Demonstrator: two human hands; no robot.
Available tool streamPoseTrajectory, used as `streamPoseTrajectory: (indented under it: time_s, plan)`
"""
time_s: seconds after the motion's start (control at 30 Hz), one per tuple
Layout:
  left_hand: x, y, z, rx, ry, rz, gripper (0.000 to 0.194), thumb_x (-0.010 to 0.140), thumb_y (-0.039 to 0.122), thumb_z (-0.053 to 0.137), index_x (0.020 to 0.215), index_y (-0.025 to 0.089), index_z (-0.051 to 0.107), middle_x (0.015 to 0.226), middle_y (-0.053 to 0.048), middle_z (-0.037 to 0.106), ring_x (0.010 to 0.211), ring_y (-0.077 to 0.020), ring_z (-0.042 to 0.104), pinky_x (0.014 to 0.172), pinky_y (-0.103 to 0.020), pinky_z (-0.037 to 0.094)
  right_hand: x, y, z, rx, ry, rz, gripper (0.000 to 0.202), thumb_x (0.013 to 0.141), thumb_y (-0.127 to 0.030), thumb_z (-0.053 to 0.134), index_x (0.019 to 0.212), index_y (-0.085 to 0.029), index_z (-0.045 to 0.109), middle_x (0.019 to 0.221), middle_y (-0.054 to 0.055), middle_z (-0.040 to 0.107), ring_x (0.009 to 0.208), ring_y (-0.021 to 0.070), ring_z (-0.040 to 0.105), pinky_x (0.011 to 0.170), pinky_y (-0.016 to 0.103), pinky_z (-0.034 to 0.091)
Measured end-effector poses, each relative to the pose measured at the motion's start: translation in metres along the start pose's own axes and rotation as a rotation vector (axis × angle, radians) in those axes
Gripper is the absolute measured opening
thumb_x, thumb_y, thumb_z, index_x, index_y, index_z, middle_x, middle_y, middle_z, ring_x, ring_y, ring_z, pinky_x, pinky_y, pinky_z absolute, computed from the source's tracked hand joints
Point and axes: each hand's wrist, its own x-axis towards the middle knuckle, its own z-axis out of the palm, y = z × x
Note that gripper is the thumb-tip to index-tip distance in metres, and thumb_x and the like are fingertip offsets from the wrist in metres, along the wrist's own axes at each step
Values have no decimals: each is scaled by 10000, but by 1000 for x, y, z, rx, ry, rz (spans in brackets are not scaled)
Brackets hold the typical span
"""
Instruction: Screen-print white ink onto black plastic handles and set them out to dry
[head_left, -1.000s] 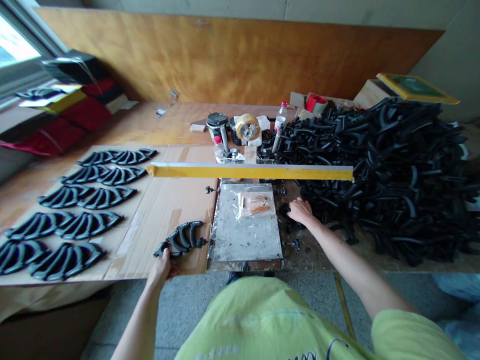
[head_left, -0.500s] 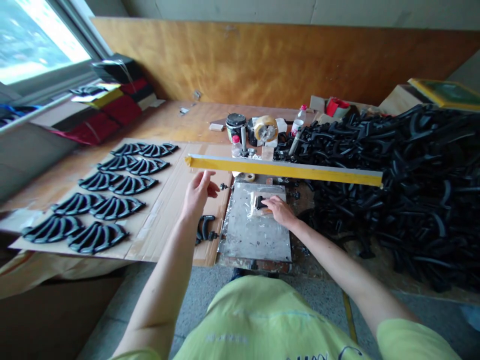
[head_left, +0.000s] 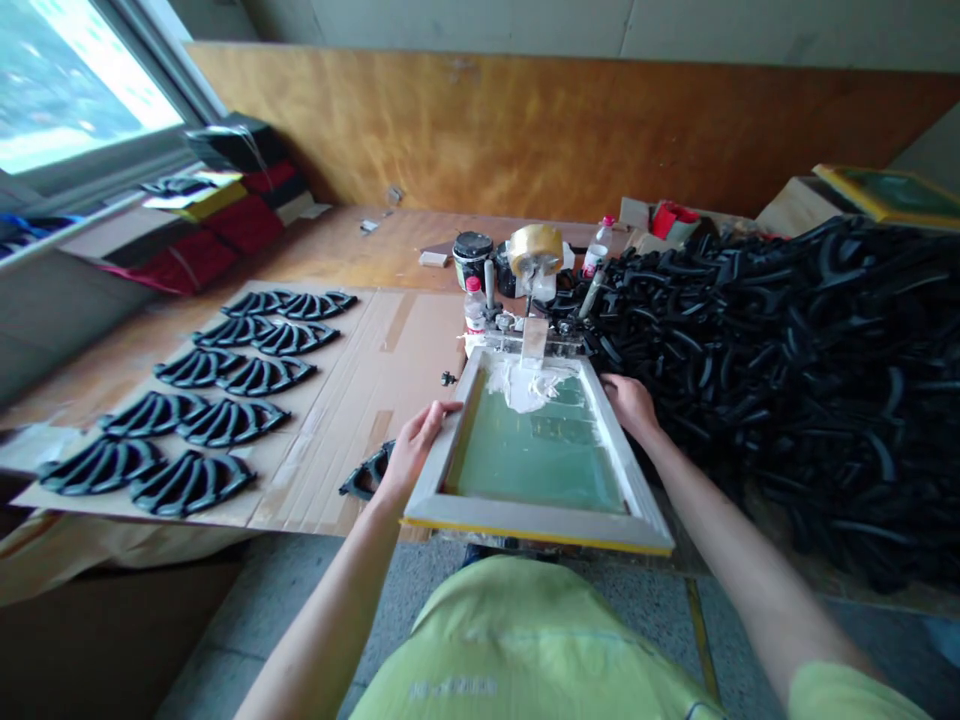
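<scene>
A screen-printing frame [head_left: 540, 528] lies lowered over the metal plate in front of me, its green mesh [head_left: 525, 455] facing up. White ink [head_left: 517, 388] is smeared over the far end of the mesh, where a pale scraper [head_left: 534, 343] leans upright. My left hand [head_left: 420, 437] is closed at the frame's left edge, fingertips on its rim. On the opposite side, my right hand [head_left: 631, 405] has its fingers curled at the right edge. The frame covers the plate and the small black piece on it. Beside my left wrist lies a curved black plastic piece [head_left: 367, 472].
Pairs of fan-shaped black parts [head_left: 195, 480] lie in rows on the cardboard [head_left: 322, 400] to the left. A large heap of black parts [head_left: 787, 380] fills the right. Behind the frame stand a paint tub [head_left: 472, 258], bottles [head_left: 598, 245] and a tape roll [head_left: 535, 250].
The frame has swung down from its raised position onto the plate. My right hand has left the small black piece for the frame's right edge; my left hand has moved to its left edge.
</scene>
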Motion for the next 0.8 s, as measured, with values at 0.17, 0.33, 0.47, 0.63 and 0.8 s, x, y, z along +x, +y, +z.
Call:
streamPoseTrajectory:
  time_s: [0.17,0.33,0.47,0.63,0.8]
  plan:
    - [-3,-69,8,15,-18,-167,724,743,578,640,1337,174,552,771,-21,695,651,-161,623,584,-242,477,48,-49,-6,38,162,-207,546,821,-212,621,1345,-129,494,1407,172,469,1282,297,422,1048,447,378]
    - [7,-100,14,56,26,-202,666,756,530,638,1335,210,558,787,-14,703,704,-173,652,645,-257,502,54,-104,19,-100,-155,-320,195,842,-142,578,1029,-109,620,1001,140,645,990,253,556,859,345,440]
    - [7,-104,13,53,43,-206,645,759,524,636,1315,203,577,819,-25,717,739,-183,662,682,-268,513,17,-94,20,-115,-233,-557,156,831,-67,497,906,-124,622,922,115,643,933,226,550,805,304,410]
    - [6,-102,13,40,42,-198,656,761,528,639,1321,193,573,818,-31,718,749,-190,667,677,-268,516,4,-82,1,35,-364,-793,141,794,-66,534,824,-159,634,832,62,643,839,189,553,735,270,388]
    - [7,-106,11,-26,-9,-206,714,763,546,641,1371,194,512,812,-33,711,692,-179,664,617,-259,519,1,-86,14,56,-174,-611,178,810,-52,521,868,-155,654,880,76,654,902,202,559,749,277,402]
